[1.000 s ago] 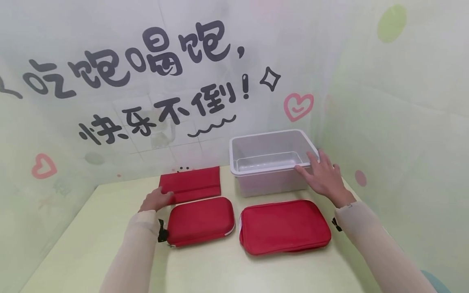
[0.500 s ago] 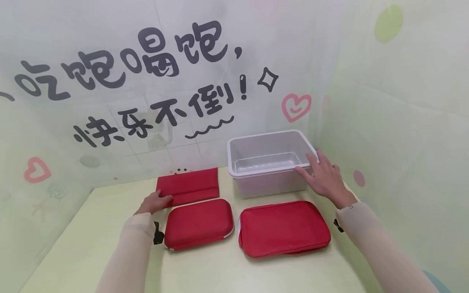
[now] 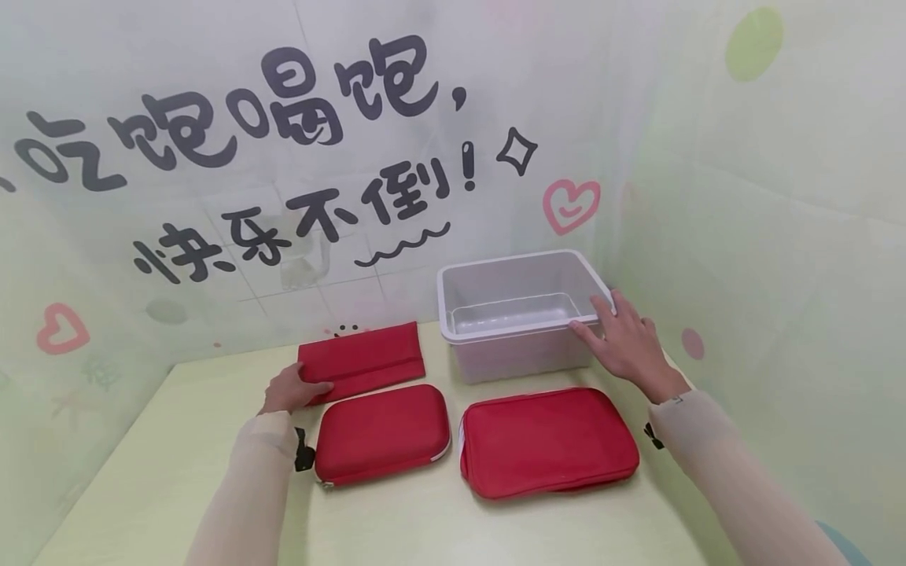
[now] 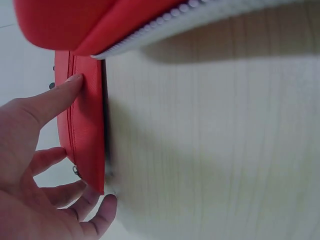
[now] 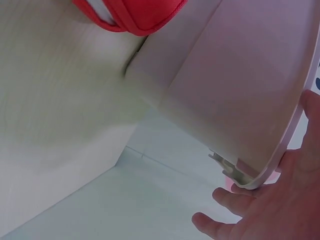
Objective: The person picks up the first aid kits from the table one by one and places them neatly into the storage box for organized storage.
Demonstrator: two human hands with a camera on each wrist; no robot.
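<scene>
My left hand (image 3: 286, 389) holds the left end of a flat red pouch (image 3: 371, 354) near the wall. In the left wrist view the thumb lies on the pouch's face (image 4: 90, 115), and the fingers reach round its end beside a small zip pull. My right hand (image 3: 630, 346) rests on the front right corner of a pale grey plastic bin (image 3: 524, 354), thumb and index finger on the rim. Its other fingers spread loosely outside the corner in the right wrist view. Nearer me lie a red hard-shell zip case (image 3: 382, 432) and a larger red zip pouch (image 3: 548, 440).
A pale wood-grain table (image 3: 396, 527) carries everything. Printed curtain-like walls (image 3: 212, 299) stand behind and at both sides. The bin, its inside bare, sits in the back right corner. The hard-shell case lies close in front of the flat pouch.
My left hand has taken hold of the flat pouch's end and shifted it slightly, turning it a little. The right hand stays on the bin rim. The head view has panned slightly right.
</scene>
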